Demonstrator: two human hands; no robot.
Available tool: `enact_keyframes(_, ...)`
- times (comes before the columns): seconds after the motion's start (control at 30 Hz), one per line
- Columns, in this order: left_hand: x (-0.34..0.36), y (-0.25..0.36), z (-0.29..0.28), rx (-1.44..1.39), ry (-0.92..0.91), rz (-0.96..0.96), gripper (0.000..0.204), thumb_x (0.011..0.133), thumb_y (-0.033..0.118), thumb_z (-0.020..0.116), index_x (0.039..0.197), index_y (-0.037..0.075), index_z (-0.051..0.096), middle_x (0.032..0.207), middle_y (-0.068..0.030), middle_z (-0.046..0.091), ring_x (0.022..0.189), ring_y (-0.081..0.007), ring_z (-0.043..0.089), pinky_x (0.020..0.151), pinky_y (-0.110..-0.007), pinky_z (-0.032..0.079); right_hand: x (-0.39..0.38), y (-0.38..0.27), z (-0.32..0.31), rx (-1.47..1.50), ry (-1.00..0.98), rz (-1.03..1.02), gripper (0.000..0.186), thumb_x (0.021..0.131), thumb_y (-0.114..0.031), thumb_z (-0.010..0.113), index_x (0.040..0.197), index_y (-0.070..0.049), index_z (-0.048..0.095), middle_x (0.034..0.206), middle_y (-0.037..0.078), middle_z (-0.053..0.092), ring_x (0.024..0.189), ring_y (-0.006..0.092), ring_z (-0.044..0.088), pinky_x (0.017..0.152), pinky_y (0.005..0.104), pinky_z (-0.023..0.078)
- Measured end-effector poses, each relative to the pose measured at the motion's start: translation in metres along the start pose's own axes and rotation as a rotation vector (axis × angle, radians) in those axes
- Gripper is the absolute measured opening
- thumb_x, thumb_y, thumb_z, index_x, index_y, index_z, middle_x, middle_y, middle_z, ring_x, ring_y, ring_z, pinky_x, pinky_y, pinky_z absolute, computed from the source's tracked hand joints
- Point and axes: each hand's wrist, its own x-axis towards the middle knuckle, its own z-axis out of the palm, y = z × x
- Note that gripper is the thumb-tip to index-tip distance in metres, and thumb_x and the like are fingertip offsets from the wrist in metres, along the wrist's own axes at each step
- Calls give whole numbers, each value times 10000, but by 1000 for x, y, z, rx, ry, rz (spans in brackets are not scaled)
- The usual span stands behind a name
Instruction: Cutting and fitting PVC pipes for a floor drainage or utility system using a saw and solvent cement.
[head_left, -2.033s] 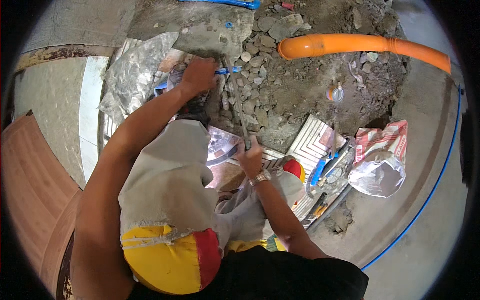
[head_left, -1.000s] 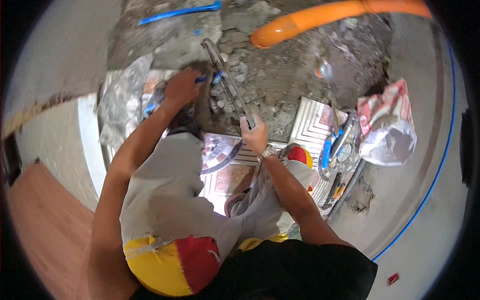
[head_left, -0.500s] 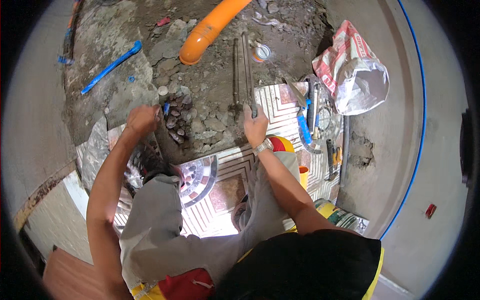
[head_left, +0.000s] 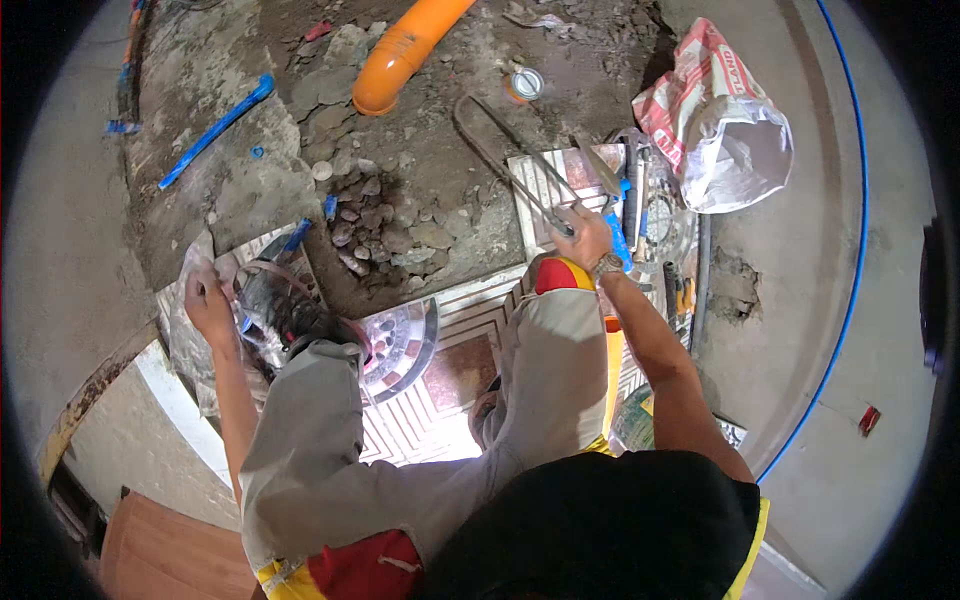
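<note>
Right hand (head_left: pixel 583 233) grips the near end of a hacksaw (head_left: pixel 505 150), fingers clamped on the handle. Saw frame runs up-left from the hand across the dirt, far end near the orange pipe (head_left: pixel 405 52). Blade side lies along the left edge of a patterned tile (head_left: pixel 545 185).

Left hand (head_left: pixel 205 300) is out at the left, fingers closed on a crumpled clear plastic sheet (head_left: pixel 185 330) at the edge of the dug patch. Whether it pinches the sheet or just presses on it, cannot tell.

Between the hands: a pile of stones (head_left: pixel 375 225) in the dirt pit (head_left: pixel 450 200), both knees in grey trousers over the patterned floor tiles (head_left: pixel 440 370).

Just right of the right hand: tools crowded on the tile, including a blue-handled tool (head_left: pixel 622 225) and a wrench (head_left: pixel 640 190). Tight there. Further right a white and red bag (head_left: pixel 715 125), open mouth facing down-right.

Small tin can (head_left: pixel 525 85) sits just above the saw frame, near the pipe elbow.

Open room: bare concrete (head_left: pixel 800 330) on the right, bounded by a blue hose (head_left: pixel 850 250) curving along it. Left side, a blue pipe piece (head_left: pixel 215 130) lies on the soil, well apart from both hands.
</note>
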Motion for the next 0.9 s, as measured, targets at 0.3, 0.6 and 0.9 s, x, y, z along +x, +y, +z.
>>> enact_keyframes(0.3,-101,-28,-14,-493,-11,-416,305,974,327,630,840,57,677,683,-26,625,532,-66,490,479,-209,353,-15,33,4,44,4,23,333,853,-285,710,1089,-49,698,998,181,660,966,384,595,890,469,468)
enact_keyframes(0.6,-92,-17,6,-686,-26,-938,454,964,484,573,659,156,498,525,10,433,386,-140,391,383,-270,352,-55,161,22,-213,282,723,400,773,-214,648,1064,58,615,1037,291,647,984,469,611,878,524,474)
enact_keyframes(0.9,-45,-2,0,-25,-88,-624,572,859,565,672,749,5,652,704,-133,648,596,-260,641,526,-408,498,-102,212,28,-46,188,591,504,693,-205,757,1112,44,627,958,230,703,840,376,682,771,450,534)
